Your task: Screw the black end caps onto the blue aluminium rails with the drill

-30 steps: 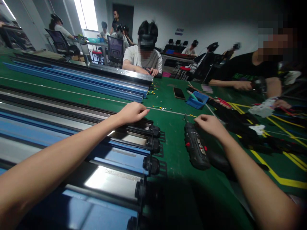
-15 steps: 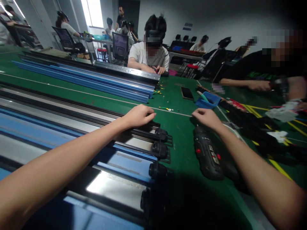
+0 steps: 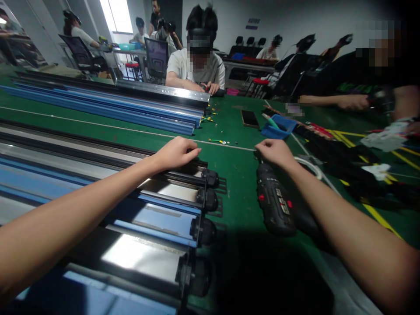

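My left hand (image 3: 179, 153) is closed, fingers curled under and thumb jutting right, at the far edge of the blue and silver metal profiles (image 3: 170, 210). Its fingertips are hidden, so what they grip cannot be seen. A long thin pale rod (image 3: 131, 130) crosses the green table just beyond that hand. My right hand (image 3: 277, 152) is closed, its fingertips pinched at the rod's right end. Directly below the right hand lies a black cordless screwdriver (image 3: 275, 203) with red buttons, its tip toward the fingers. Black end fittings (image 3: 205, 229) cap the near profiles.
More blue profiles (image 3: 108, 107) lie farther back. A phone (image 3: 250, 118), a blue tray (image 3: 278, 127) and a yellow-green wire with a ring terminal (image 3: 218, 141) rest on the table (image 3: 236, 175). Dark cables lie at right. Co-workers sit opposite and at right.
The whole view has shifted, so things appear slightly farther left and higher. Both hands keep nearly the same closed pose and place relative to the profiles and screwdriver.
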`<state>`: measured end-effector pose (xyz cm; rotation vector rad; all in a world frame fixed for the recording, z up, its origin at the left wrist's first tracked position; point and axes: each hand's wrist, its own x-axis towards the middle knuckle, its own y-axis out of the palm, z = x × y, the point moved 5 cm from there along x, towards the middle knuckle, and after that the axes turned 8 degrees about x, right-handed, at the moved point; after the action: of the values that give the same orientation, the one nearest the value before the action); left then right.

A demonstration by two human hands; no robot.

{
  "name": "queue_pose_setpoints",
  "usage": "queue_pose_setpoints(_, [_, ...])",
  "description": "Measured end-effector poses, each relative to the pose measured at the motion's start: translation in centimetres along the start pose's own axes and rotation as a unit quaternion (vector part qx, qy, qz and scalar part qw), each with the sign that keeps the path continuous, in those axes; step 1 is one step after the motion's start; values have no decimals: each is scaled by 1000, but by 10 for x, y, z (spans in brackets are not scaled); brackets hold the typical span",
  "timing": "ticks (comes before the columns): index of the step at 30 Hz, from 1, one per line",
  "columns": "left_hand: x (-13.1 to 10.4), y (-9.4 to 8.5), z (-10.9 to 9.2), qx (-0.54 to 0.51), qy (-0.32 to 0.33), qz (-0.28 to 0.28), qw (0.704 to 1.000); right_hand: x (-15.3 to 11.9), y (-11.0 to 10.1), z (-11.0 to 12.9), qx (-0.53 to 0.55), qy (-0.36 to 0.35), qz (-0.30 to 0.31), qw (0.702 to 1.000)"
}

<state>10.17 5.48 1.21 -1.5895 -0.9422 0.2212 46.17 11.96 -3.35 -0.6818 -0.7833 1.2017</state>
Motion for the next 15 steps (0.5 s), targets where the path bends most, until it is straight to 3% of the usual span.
queue_pose_setpoints(15, [-2,0,-3,9,-2,35,999,-7,-7,3,13,43,4,999])
